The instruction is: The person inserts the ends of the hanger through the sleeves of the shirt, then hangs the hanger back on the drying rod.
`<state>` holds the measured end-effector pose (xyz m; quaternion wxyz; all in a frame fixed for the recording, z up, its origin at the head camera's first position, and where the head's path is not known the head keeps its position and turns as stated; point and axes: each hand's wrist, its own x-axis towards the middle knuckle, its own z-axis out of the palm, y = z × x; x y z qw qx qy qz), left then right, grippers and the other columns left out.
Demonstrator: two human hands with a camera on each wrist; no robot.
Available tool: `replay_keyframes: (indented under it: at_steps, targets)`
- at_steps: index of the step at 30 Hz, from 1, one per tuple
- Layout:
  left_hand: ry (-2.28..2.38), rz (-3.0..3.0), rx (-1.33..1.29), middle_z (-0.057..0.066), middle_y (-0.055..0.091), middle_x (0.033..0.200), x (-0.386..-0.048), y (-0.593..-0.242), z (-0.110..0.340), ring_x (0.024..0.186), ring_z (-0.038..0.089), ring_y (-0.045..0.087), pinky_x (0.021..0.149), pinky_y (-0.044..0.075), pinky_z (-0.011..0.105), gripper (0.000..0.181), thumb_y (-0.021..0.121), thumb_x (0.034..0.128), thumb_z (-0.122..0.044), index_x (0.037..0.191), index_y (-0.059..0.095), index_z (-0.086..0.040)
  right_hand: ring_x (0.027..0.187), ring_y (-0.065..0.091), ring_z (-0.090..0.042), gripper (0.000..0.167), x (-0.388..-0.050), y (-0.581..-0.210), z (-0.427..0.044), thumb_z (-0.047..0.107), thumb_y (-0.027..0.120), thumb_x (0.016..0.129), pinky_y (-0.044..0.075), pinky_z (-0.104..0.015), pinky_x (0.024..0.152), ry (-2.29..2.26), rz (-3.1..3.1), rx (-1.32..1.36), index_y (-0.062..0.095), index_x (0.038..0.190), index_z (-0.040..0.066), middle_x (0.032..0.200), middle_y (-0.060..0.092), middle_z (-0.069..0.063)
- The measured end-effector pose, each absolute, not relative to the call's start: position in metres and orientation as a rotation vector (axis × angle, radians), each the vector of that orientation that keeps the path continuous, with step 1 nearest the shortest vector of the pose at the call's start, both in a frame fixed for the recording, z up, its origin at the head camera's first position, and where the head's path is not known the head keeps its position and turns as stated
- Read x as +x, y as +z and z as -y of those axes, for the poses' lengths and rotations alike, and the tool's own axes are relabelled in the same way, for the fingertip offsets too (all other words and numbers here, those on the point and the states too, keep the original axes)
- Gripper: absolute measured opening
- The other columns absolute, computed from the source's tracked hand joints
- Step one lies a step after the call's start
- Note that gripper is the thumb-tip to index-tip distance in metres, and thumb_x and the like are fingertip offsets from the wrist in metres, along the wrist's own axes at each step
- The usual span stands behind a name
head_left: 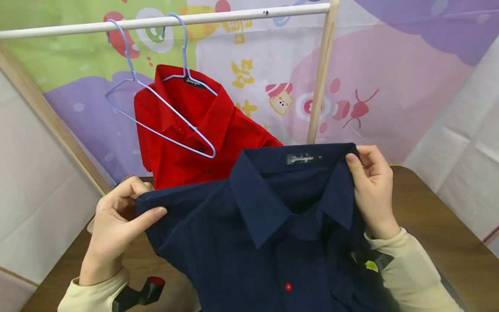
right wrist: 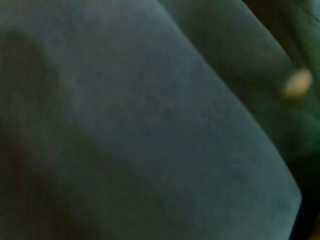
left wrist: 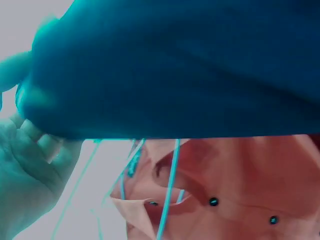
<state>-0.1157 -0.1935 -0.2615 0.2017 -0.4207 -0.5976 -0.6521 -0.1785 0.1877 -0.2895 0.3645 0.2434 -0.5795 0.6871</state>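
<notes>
A navy blue shirt (head_left: pixel 249 264) with a red button hangs between my two hands, its collar and label facing up. At its sleeve end, my left hand (head_left: pixel 117 221) pinches the cloth between thumb and fingers. My right hand (head_left: pixel 372 186) pinches the shirt by the collar at the right. Behind the navy shirt, a red shirt (head_left: pixel 187 125) hangs on a light blue hanger (head_left: pixel 185 52). A second light blue hanger (head_left: pixel 156 93), with no garment on it, hangs in front of the red shirt. In the right wrist view dark cloth (right wrist: pixel 150 125) fills most of the picture, blurred.
A white rail (head_left: pixel 241 16) runs across the top and carries both hangers. Wooden posts (head_left: pixel 321 78) support it at either side. Below lies a brown wooden table (head_left: pixel 429 225). A printed cartoon cloth (head_left: pixel 362 56) covers the back, with white panels (head_left: pixel 39 182) at the sides.
</notes>
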Motion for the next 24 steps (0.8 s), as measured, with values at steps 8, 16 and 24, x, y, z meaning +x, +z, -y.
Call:
replay_keyframes:
  at_steps: [8, 16, 24]
  targets:
    - [-1.567, 1.703, -0.926, 0.002, 0.059, 0.066, -0.11, -0.254, 0.198, 0.054, 0.008, 0.051, 0.049, 0.044, 0.016, 0.024, 0.063, 0.062, 0.027, 0.074, 0.053, 0.009, 0.062, 0.054, -0.007, 0.01, -0.179, -0.289, -0.184, -0.004, 0.056, 0.086, 0.043, -0.014, 0.055, 1.749, 1.453, 0.639, 0.061, 0.094, -0.001, 0.08, 0.063, -0.002]
    - [-0.811, 2.087, -0.448, -0.011, 0.052, 0.057, -0.127, -0.276, 0.206, 0.047, -0.005, 0.042, 0.046, 0.033, 0.012, 0.028, 0.082, 0.0607, -0.002, 0.068, 0.056, -0.01, 0.064, 0.052, 0.0, 0.017, -0.184, -0.305, -0.179, 0.003, 0.058, 0.086, 0.04, -0.012, 0.057, 1.36, 1.667, 0.56, 0.058, 0.097, -0.011, 0.085, 0.063, 0.013]
    - [-0.782, 2.52, -0.344, -0.006, 0.037, 0.054, -0.143, -0.296, 0.221, 0.049, 0.006, 0.034, 0.047, 0.031, 0.021, 0.02, 0.071, 0.0781, -0.031, 0.074, 0.054, -0.021, 0.079, 0.054, -0.005, 0.017, -0.199, -0.325, -0.176, -0.004, 0.046, 0.091, 0.042, -0.016, 0.071, 1.587, 1.69, 0.775, 0.047, 0.105, -0.014, 0.095, 0.061, 0.007]
